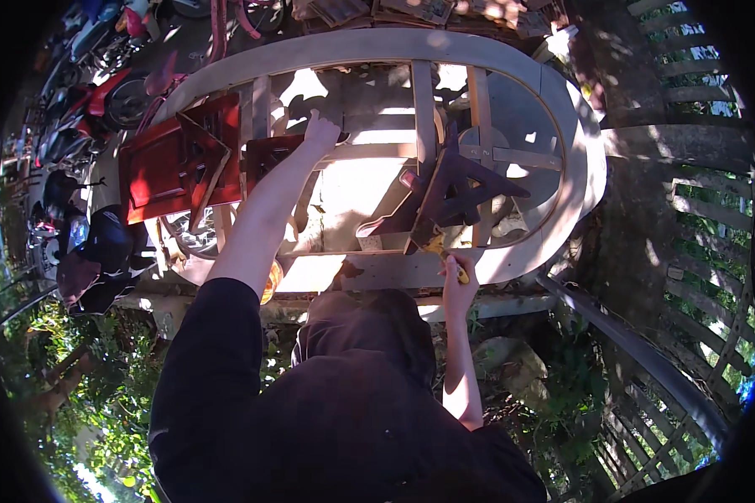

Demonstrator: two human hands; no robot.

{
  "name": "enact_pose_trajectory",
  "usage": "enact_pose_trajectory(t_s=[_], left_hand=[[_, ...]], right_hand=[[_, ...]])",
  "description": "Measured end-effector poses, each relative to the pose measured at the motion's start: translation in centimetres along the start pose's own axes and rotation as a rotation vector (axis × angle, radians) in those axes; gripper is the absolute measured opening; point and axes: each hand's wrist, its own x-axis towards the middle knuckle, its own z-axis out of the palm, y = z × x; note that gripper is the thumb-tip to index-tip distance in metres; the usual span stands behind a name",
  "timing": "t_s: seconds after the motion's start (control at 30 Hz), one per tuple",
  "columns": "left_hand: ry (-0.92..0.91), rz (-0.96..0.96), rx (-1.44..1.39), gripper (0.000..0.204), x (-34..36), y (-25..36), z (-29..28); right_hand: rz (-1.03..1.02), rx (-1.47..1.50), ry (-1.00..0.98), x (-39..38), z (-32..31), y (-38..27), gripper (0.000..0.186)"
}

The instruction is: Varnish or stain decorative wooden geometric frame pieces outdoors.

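Note:
My left hand [320, 134] reaches forward over the oval frame, its fingers closed at the end of a dark red wooden board [273, 151]. A little of the board shows past the hand. My right hand [459, 280], nearer to me, is wrapped round a yellow-handled tool [435, 243]. The tool's head meets the near end of a dark brown, star-shaped wooden piece [466, 186]; its exact kind is hard to make out. Left of my left forearm lie a glossy red wooden panel [155, 172] and a red star-shaped piece [214, 159].
The pieces rest on a large pale oval wooden frame [585, 159] with crossbars and open gaps. An orange round object [272, 281] sits by its near edge. Motorbikes [101, 101] stand at the left, a slatted fence [705, 210] at the right, stacked tiles [411, 10] beyond.

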Motion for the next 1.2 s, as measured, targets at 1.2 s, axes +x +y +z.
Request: enact_pose_trajectory(t_s=[1.2], left_hand=[[1.154,-0.868,-0.77,0.044,-17.4,-0.4,-3.6]], right_hand=[[-0.311,0.279,-0.224,5.0,11.0,-12.4,0.017]])
